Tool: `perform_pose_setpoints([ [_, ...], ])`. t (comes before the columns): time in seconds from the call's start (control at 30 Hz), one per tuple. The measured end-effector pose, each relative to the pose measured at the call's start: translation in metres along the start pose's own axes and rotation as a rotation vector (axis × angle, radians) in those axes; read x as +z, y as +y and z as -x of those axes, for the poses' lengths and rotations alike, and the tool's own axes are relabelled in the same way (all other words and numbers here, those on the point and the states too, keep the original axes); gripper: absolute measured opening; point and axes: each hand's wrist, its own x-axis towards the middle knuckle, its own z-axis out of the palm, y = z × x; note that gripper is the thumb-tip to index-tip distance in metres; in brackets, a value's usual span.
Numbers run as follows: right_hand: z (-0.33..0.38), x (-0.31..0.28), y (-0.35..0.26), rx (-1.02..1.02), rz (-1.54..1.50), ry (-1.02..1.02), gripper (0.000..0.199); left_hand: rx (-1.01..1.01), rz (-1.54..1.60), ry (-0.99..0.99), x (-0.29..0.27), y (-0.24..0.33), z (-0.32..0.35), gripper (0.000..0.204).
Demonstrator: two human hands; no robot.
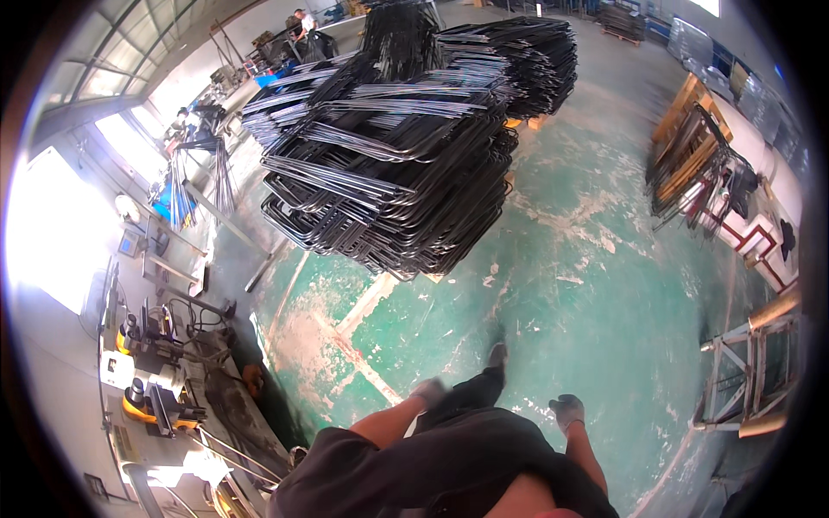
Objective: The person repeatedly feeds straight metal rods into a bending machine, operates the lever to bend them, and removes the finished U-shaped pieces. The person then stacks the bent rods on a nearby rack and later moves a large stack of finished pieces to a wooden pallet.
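Note:
My left hand (429, 393), in a light glove, hangs in front of my dark clothing near my leg. It is smeared by motion, so its fingers cannot be made out. Out to the right, my right hand (567, 411) wears a grey glove. Its fingers are loosely bent, the thumb stands apart, and nothing shows in it. Neither hand touches anything around it. Ahead of me rises a large stack of bent black metal tube frames (389, 181), piled in uneven layers. A dark shoe (498, 354) of mine is on the floor before it.
Machines with yellow parts (138, 401) line the left wall. A metal rack with wooden rollers (749, 371) stands at right, beyond it leaning wooden boards and rods (691, 155). More black frames (540, 65) are piled behind. Another person (304, 26) is far back left. Green floor (596, 285) is worn.

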Motion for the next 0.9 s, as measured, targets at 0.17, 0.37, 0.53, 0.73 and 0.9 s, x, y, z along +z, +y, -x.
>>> perform_pose_setpoints([
  [0.17, -0.071, -0.055, -0.013, 0.080, -0.106, 0.108, 0.052, -0.146, 0.092, -0.038, -0.025, 0.036, -0.109, 0.044],
  [0.37, -0.171, -0.128, 0.072, 0.268, -0.316, 0.138, 0.028, -0.140, 0.142, -0.040, -0.077, 0.114, -0.229, 0.038],
  [0.53, -0.204, -0.191, 0.107, 0.160, -0.097, 0.079, 0.016, -0.033, 0.106, -0.053, -0.160, 0.193, -0.320, 0.037],
  [0.73, -0.252, -0.224, 0.049, 0.508, -0.203, 0.092, 0.021, -0.007, 0.102, 0.060, -0.268, 0.288, -0.379, 0.038],
  [0.9, -0.364, -0.272, 0.033, 0.372, 0.294, -0.210, 0.030, -0.107, -0.053, -0.020, -0.277, 0.319, -0.461, 0.037],
])
